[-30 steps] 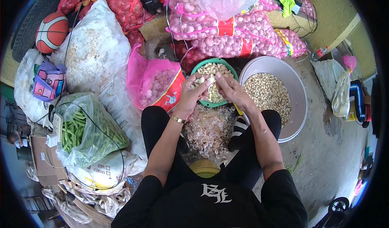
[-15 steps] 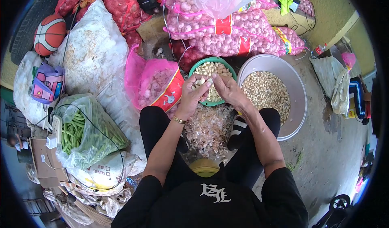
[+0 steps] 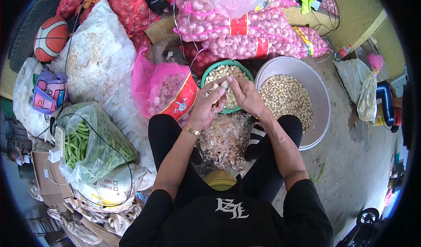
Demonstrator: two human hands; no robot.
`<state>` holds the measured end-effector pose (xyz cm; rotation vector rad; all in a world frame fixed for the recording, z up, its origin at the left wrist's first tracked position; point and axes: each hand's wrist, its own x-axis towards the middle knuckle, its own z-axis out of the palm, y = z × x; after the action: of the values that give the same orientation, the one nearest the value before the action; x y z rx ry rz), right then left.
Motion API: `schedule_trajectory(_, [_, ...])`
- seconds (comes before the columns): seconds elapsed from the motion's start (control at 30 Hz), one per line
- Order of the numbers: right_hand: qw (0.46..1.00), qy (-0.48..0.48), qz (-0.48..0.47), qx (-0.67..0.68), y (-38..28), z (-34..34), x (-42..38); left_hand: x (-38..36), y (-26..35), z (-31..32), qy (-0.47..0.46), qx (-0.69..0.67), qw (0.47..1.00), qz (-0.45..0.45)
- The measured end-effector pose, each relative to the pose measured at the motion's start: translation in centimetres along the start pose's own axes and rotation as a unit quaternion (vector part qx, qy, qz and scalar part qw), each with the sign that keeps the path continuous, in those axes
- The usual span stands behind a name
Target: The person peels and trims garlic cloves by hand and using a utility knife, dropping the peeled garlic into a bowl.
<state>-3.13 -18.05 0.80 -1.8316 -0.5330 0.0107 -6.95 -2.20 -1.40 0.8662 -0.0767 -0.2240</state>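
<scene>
Over the near edge of a green basin (image 3: 249, 73) of peeled garlic cloves (image 3: 223, 73), both hands meet. My left hand (image 3: 208, 104) is curled round several garlic cloves, pale ones showing at its fingertips. My right hand (image 3: 246, 95) pinches a pale clove (image 3: 224, 84) between thumb and finger, close to the left fingertips. Below them a heap of papery skins (image 3: 223, 137) lies on the ground between the feet. On the right a large grey tub (image 3: 322, 115) holds many cloves (image 3: 287, 100) in liquid.
An open pink mesh bag (image 3: 142, 80) of garlic stands left of the basin. Full garlic sacks (image 3: 272, 25) are stacked behind. Farther left are a bag of green beans (image 3: 101, 146), a white sack (image 3: 101, 54) and a basketball (image 3: 51, 39). A plastic bottle (image 3: 343, 51) lies at the right.
The right hand's fingers have shifted slightly left against the left fingertips, and the left hand has turned a little, showing more of its cloves. The whole view has moved slightly.
</scene>
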Motion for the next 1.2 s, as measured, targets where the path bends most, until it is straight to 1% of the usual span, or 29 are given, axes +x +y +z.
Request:
schedule_trajectory(0.03, [1.000, -0.010, 0.011, -0.015, 0.0, 0.0, 0.0, 0.0, 0.1, 0.0, -0.005, -0.032, 0.999, -0.008])
schedule_trajectory(0.1, [0.999, -0.019, 0.023, -0.029, 0.2, 0.2, 0.0, 0.0, -0.1, -0.4, -0.002, -0.017, 1.000, -0.007])
schedule_trajectory(0.17, [1.000, -0.008, -0.019, -0.018, 0.7, 0.5, 0.0, 0.2, -0.5, -0.6, -0.001, -0.003, 1.000, -0.008])
schedule_trajectory(0.23, [0.999, -0.005, -0.014, -0.031, 0.7, 0.6, 0.0, 0.4, -0.9, -0.5, 0.047, 0.031, 0.998, 0.035])
schedule_trajectory(0.33, [0.999, -0.004, -0.016, -0.032, 1.0, 1.1, -0.3, 0.7, -1.3, -0.3, 0.075, 0.049, 0.994, 0.057])
schedule_trajectory(0.4, [0.999, -0.005, -0.026, -0.022, 0.9, 1.0, -0.2, 0.7, -1.4, 0.0, 0.075, 0.053, 0.994, 0.058])
schedule_trajectory(0.47, [0.998, -0.022, -0.006, -0.060, 0.4, 0.6, -0.2, 0.5, -1.4, 0.2, 0.078, 0.055, 0.994, 0.058])
schedule_trajectory(0.53, [0.998, -0.015, -0.013, -0.051, 1.3, 0.7, 0.0, 0.5, -1.0, 0.6, 0.105, 0.056, 0.992, 0.034])
schedule_trajectory(0.57, [0.999, -0.008, -0.019, -0.042, 1.7, 0.8, 0.0, 0.3, -0.8, 0.6, 0.105, 0.055, 0.992, 0.035])
schedule_trajectory(0.63, [0.999, -0.010, -0.012, -0.039, 1.1, 0.5, 0.1, 0.0, -0.1, 0.4, 0.050, 0.008, 0.998, 0.023])
schedule_trajectory(0.7, [0.999, -0.010, -0.003, -0.033, 0.6, 0.4, 0.0, -0.2, 0.1, 0.3, 0.050, -0.005, 0.999, 0.017])
schedule_trajectory(0.77, [0.998, -0.027, -0.061, -0.014, 0.1, 0.6, 0.0, -0.2, 0.0, 0.2, 0.048, -0.017, 0.999, 0.014])
schedule_trajectory(0.8, [0.998, -0.026, -0.062, -0.015, 0.0, 0.7, -0.1, -0.2, -0.2, 0.2, 0.060, -0.007, 0.998, 0.013])
schedule_trajectory(0.83, [0.998, -0.034, -0.041, -0.014, -0.2, 0.8, -0.2, -0.2, -0.4, 0.3, 0.073, 0.003, 0.997, 0.012])
schedule_trajectory(0.87, [0.999, -0.043, -0.019, -0.012, -0.3, 0.9, -0.2, -0.1, -0.7, 0.4, 0.088, 0.012, 0.996, 0.031])
schedule_trajectory(0.9, [0.999, -0.043, -0.019, -0.011, 0.0, 0.9, -0.2, 0.0, -0.9, 0.5, 0.089, 0.013, 0.996, 0.031])
schedule_trajectory(0.97, [0.996, -0.054, -0.001, -0.076, 0.8, 0.9, -0.3, 0.2, -1.3, 0.6, 0.119, 0.055, 0.988, 0.077])
schedule_trajectory(1.0, [0.996, -0.055, 0.004, -0.076, 0.8, 0.9, -0.6, 0.3, -1.5, 0.7, 0.131, 0.057, 0.985, 0.096])
schedule_trajectory(1.13, [0.994, -0.083, 0.007, -0.074, 1.0, 0.7, -0.6, 0.2, -1.7, 0.4, 0.102, 0.066, 0.986, 0.117])
schedule_trajectory(1.2, [0.993, -0.089, -0.001, -0.083, 1.0, 0.5, -0.6, 0.2, -1.4, 0.5, 0.086, 0.040, 0.992, 0.080])
